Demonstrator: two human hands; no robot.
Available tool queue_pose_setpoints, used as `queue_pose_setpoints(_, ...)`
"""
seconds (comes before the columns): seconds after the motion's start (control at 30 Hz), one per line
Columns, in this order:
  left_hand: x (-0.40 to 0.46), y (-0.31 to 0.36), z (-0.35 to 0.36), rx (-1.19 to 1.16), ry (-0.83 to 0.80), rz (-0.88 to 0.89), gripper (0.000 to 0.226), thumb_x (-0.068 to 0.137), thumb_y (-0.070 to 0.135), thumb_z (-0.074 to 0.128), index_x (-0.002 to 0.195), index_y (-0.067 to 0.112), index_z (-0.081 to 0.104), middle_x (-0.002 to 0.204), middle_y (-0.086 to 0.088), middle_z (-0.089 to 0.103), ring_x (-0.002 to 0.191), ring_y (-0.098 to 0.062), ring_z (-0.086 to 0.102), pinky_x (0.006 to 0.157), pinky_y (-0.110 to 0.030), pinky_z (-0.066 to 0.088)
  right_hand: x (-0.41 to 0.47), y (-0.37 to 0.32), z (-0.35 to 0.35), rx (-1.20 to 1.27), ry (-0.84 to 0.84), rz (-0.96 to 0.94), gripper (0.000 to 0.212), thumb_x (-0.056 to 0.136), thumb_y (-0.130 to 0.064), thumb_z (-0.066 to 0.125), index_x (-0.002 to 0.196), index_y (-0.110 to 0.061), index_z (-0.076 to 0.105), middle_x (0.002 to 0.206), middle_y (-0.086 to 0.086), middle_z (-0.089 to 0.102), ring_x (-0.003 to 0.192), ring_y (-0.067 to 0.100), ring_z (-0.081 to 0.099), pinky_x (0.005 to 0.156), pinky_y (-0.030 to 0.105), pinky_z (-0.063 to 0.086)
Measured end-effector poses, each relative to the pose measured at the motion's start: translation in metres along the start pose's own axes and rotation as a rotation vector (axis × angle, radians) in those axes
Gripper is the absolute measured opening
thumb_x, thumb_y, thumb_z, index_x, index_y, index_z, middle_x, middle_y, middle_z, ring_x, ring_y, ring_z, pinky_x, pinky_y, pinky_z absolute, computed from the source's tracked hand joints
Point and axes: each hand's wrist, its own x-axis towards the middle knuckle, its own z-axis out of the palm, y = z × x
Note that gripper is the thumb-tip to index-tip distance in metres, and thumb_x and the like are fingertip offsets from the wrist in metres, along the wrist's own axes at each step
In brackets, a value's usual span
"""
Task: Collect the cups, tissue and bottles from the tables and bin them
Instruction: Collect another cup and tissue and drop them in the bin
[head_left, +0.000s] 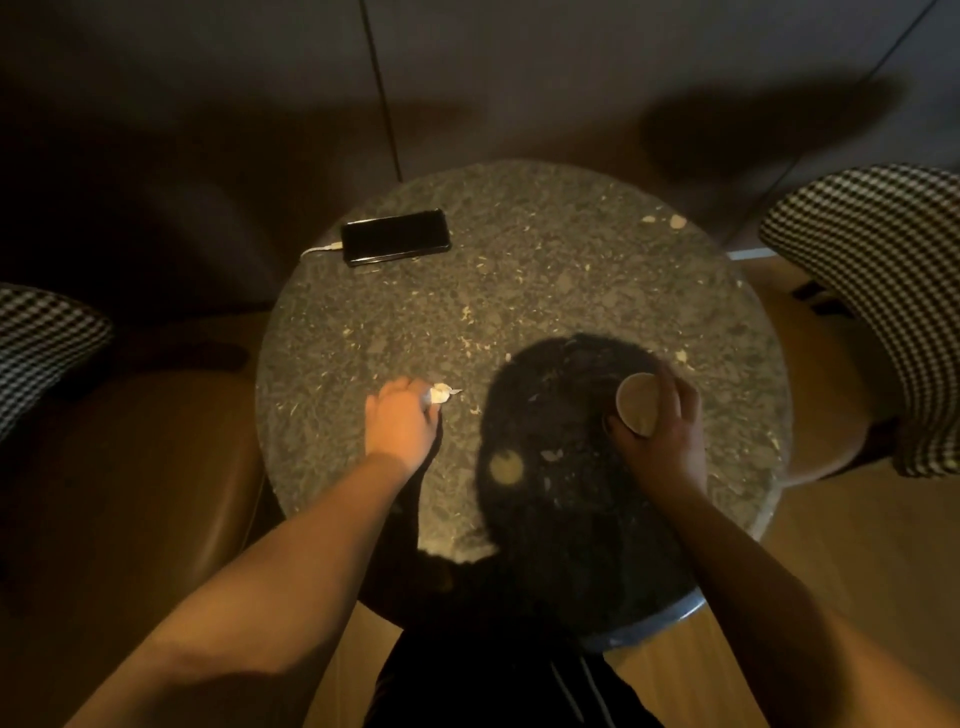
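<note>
The left hand (401, 427) lies over the round speckled counter (545, 270), its fingers curled round a crumpled white tissue (440, 393). The tissue pokes out past the fingertips on the far side of the hand, and whether it touches the counter cannot be told.

The right hand (662, 434) grasps a paper cup (638, 404), fingers and thumb wrapped round its wall. The cup is tilted so that its open mouth faces up toward the camera, and it sits in the far part of the hand. This hand and cup lie inside a dark round shadow on the counter, to the right of the left hand and well apart from it.

Far beyond the left hand, near the counter's far left rim, a dark phone (395, 237) lies flat with a white cable (319, 250) plugged into its left end; the cable runs off over the rim.

A checked chair (878, 291) stands to the right of the right hand, beyond the counter's rim, and another checked chair (41, 343) shows to the left of the left hand at the frame's edge.
</note>
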Motion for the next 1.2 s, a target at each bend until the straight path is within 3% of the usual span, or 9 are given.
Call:
queue_pose_setpoints(0.17,-0.008,0.041,0.004,-0.092,-0.043,0.091,0.02,0.088,0.027,0.06,0.101,0.011,0.063,0.099,-0.008,0.062,0.096,-0.027,0.056,0.086,-0.04,0.043,-0.015,0.02,-0.012,0.017,0.06,0.087,0.084,0.078,-0.041,0.072,0.146,-0.026,0.024,0.148,-0.002,0.026,0.133,0.029,0.036,0.1,0.046,0.042)
queue_pose_setpoints(0.33,-0.014,0.109,0.021,-0.166,-0.102,0.301,0.019,0.09,0.031,0.056,0.1,0.016,0.063,0.098,-0.005,0.062,0.096,-0.024,0.057,0.086,-0.041,0.045,-0.043,0.057,-0.042,0.031,0.183,0.224,0.082,0.078,-0.045,0.071,0.145,-0.028,0.026,0.147,0.0,0.029,0.132,0.028,0.037,0.103,0.048,0.04)
queue_pose_setpoints(0.57,-0.053,0.236,0.054,-0.218,-0.225,0.628,0.014,0.083,0.025,0.066,0.082,0.011,0.061,0.083,-0.012,0.063,0.083,-0.034,0.06,0.073,-0.044,0.047,-0.114,0.127,-0.097,0.085,0.441,0.494,0.083,0.076,-0.044,0.073,0.144,-0.02,0.031,0.14,-0.001,0.035,0.125,0.021,0.041,0.095,0.028,0.034)
queue_pose_setpoints(0.77,-0.123,0.345,0.091,-0.147,-0.326,0.897,0.017,0.082,0.027,0.067,0.08,0.011,0.061,0.077,-0.01,0.06,0.072,-0.032,0.056,0.061,-0.038,0.042,-0.197,0.196,-0.155,0.101,0.645,0.716,0.081,0.079,-0.039,0.072,0.144,-0.019,0.029,0.139,0.0,0.036,0.126,0.02,0.039,0.094,0.027,0.033)
queue_pose_setpoints(0.93,-0.199,0.43,0.134,-0.147,-0.416,1.086,0.017,0.085,0.031,0.062,0.087,0.014,0.062,0.081,-0.002,0.06,0.073,-0.024,0.055,0.068,-0.041,0.049,-0.263,0.27,-0.208,0.122,0.804,0.912,0.081,0.08,-0.046,0.069,0.145,-0.023,0.026,0.142,-0.004,0.03,0.127,0.019,0.038,0.093,0.026,0.032)
queue_pose_setpoints(1.2,-0.32,0.568,0.211,-0.121,-0.5,1.257,0.016,0.086,0.033,0.063,0.089,0.017,0.063,0.08,0.005,0.056,0.067,-0.015,0.052,0.057,-0.029,0.043,-0.333,0.397,-0.292,0.072,0.89,1.08,0.085,0.078,-0.045,0.07,0.145,-0.023,0.025,0.141,-0.004,0.031,0.125,0.02,0.041,0.091,0.026,0.034)
